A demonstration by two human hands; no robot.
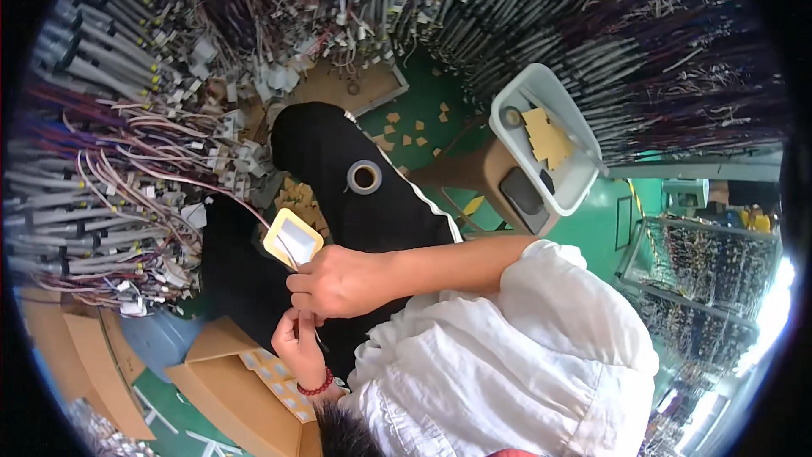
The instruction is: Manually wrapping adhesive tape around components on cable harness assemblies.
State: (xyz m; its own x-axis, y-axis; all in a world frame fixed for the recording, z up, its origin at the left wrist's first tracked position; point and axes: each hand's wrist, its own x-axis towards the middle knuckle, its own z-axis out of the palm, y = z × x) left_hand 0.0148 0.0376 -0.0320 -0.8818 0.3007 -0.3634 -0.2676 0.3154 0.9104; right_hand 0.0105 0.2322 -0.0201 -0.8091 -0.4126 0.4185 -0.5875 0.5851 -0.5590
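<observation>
A rounded rectangular piece with a yellow border and a pale grey-white middle (298, 238) tilts above my lap, a thin wire running across it. My right hand (345, 281) is closed at its lower edge, fingers pinched on the wire. Just below, my left hand (299, 345), with a red bead bracelet (315, 384) at the wrist, is also closed, its fingertips close to the right hand's. A short wire end shows beneath them; the grip itself is partly hidden. On my black-trousered leg (317, 148) rests a roll of grey tape (364, 177).
Dense bundles of cables (110, 51) hang at the left and far side. A white plastic bin (584, 178) at right holds yellow cut sheets and a tape roll, beside a dark phone-like object (524, 199). An open cardboard box (222, 381) stands lower left. Yellow scraps (406, 127) litter the green floor.
</observation>
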